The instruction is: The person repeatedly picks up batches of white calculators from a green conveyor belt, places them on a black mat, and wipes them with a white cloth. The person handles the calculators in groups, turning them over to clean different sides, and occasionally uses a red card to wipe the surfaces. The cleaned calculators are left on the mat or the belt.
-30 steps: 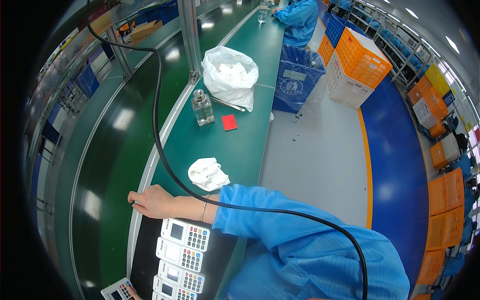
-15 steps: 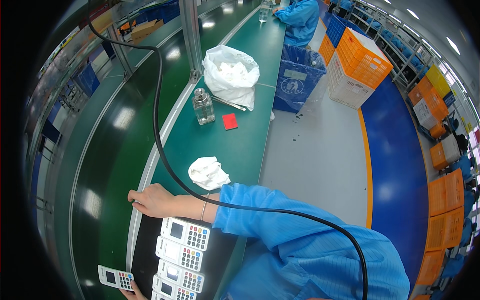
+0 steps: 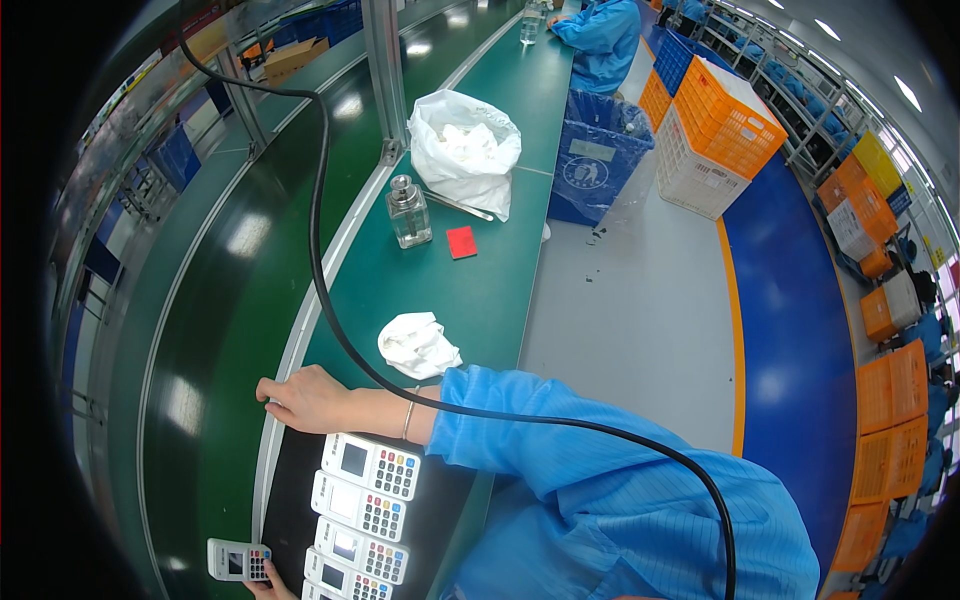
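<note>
At the lower left, my left hand (image 3: 268,587) grips the keypad end of a white payment terminal (image 3: 232,560), which has a dark screen. It is held over the green belt beside the metal rail. My right hand (image 3: 305,400) is over the rail, fingers curled together; whatever may be in them is too small to make out. Below my right wrist, several more white payment terminals (image 3: 370,466) lie in a column on a black mat (image 3: 440,500), screens and keypads up. A crumpled white cloth (image 3: 418,345) rests just beyond my right forearm.
Farther along the green bench stand a glass pump bottle (image 3: 409,212), a red square (image 3: 462,242), tweezers (image 3: 460,205) and a white bag (image 3: 465,155). A black cable (image 3: 335,330) hangs across the view. Blue bin (image 3: 595,165) and orange crates (image 3: 730,105) stand right; a co-worker (image 3: 605,45) sits beyond.
The payment terminal in my left hand has shifted slightly right and toward the lower edge, turning a little. My right hand stays in almost the same place.
</note>
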The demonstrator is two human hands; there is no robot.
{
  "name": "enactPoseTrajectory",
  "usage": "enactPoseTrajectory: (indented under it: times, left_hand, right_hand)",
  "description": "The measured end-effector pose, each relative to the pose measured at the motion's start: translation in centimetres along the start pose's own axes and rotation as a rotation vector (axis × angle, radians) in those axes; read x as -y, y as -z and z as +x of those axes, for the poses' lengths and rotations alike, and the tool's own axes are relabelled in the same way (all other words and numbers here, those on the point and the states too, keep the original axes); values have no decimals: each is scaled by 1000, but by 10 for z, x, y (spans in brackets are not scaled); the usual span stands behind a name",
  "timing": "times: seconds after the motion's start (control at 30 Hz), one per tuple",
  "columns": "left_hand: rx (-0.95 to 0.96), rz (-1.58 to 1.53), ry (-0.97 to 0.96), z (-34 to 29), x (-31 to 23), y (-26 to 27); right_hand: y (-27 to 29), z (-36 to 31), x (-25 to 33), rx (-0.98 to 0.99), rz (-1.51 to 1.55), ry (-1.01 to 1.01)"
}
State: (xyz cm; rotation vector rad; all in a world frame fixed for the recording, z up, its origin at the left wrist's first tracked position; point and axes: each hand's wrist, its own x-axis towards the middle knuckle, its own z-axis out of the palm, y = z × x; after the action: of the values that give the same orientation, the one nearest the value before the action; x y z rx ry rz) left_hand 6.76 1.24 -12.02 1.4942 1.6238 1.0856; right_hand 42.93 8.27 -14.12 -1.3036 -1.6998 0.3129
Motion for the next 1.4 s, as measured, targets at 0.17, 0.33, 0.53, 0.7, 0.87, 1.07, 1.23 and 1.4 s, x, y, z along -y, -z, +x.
enactPoseTrajectory:
  times: [0.17,0.33,0.53,0.7,0.87,1.07,1.23,1.4]
  left_hand:
    - [-41,-99,-67,8,18,8]
    - [-67,-225,-154,22,51,22]
    - [-51,9,6,9,21,10]
    - [22,135,-11,6,16,13]
    - [23,127,-73,7,27,15]
    - [137,213,-20,2,9,14]
    - [250,173,-146,5,18,18]
    - [227,166,-131,3,16,15]
  right_hand:
    - [0,0,-1,-8,13,4]
    - [0,0,-1,-6,14,-6]
    - [1,-1,-3,20,4,-29]
    - [0,1,0,24,8,-23]
    - [0,1,-1,17,5,-17]
    - [0,0,-1,25,-21,-25]
    - [2,1,2,24,13,-29]
    - [4,1,5,18,23,-34]
